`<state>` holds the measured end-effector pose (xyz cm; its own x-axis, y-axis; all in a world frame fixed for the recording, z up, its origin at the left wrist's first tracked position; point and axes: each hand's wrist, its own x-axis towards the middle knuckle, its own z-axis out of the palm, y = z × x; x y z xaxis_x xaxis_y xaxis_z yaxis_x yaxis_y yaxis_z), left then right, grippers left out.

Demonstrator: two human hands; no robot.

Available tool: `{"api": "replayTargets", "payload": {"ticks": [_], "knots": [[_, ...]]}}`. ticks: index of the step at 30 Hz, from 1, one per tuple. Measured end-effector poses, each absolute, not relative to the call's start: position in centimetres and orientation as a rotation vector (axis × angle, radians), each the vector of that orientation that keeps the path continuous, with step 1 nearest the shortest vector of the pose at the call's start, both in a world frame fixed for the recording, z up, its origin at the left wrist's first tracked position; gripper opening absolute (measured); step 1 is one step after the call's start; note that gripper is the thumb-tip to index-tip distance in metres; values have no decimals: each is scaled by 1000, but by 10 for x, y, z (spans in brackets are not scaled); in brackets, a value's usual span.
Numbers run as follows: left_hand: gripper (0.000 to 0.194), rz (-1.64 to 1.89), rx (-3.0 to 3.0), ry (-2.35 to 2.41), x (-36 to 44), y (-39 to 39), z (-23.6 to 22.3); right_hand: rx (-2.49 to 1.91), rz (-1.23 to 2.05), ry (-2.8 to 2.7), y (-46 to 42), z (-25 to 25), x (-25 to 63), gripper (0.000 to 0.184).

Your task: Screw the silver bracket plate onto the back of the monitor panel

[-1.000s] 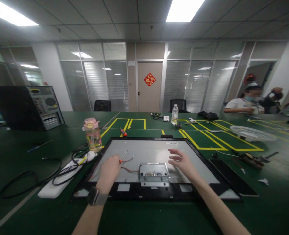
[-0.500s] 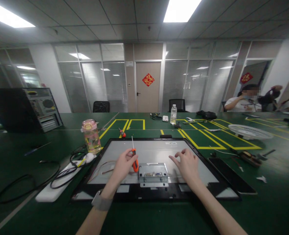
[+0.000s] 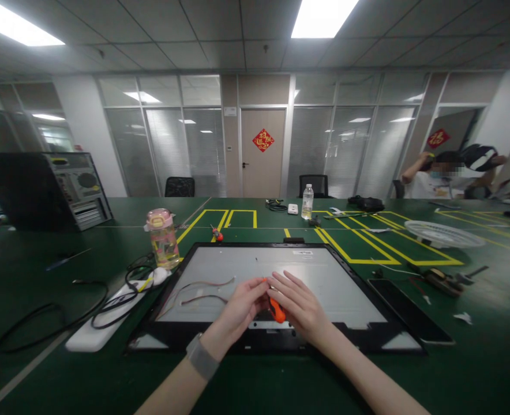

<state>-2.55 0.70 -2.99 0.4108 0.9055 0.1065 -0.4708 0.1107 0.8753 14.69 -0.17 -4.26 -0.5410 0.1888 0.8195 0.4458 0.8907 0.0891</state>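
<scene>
An orange-handled screwdriver (image 3: pixel 276 311) lies between my two hands, over the back of a flat display panel (image 3: pixel 337 300). My left hand (image 3: pixel 242 304) is closed, its thumb and fingertips pinching the handle's upper part. From the other side, my right hand (image 3: pixel 302 304) has its fingers laid over the same handle; its thumb is hidden. Beneath them sits a metal bracket (image 3: pixel 259 325), mostly covered, only its lower edge showing. Thin wires (image 3: pixel 203 283) run across the panel left of my hands.
Left of the panel are a white power strip (image 3: pixel 90 334), black cables and a pink-lidded bottle (image 3: pixel 162 236). A phone (image 3: pixel 406 311) lies along the right edge. Farther off stand a computer case (image 3: pixel 34 193) and a water bottle (image 3: pixel 307 202). A person (image 3: pixel 437 178) sits at far right.
My left hand has moved right with the screwdriver, and my right hand has come left to meet it. Together they now cover the metal bracket. The person at right has shifted their arms.
</scene>
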Motion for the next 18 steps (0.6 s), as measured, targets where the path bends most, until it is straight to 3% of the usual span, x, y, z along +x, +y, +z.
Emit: {"api": "replayTargets", "payload": {"ticks": [3, 6, 10, 18], "knots": [[36, 1106, 1253, 728, -27, 7, -28, -625, -59, -1774, -1, -39, 153, 32], [28, 1223, 1700, 991, -32, 8, -28, -789, 322, -1204, 7, -31, 167, 21], [18, 1218, 2195, 1157, -36, 9, -35, -723, 683, -891, 22, -24, 190, 38], [69, 793, 2353, 1095, -45, 8, -45, -866, 648, -1082, 13, -25, 177, 48]]}}
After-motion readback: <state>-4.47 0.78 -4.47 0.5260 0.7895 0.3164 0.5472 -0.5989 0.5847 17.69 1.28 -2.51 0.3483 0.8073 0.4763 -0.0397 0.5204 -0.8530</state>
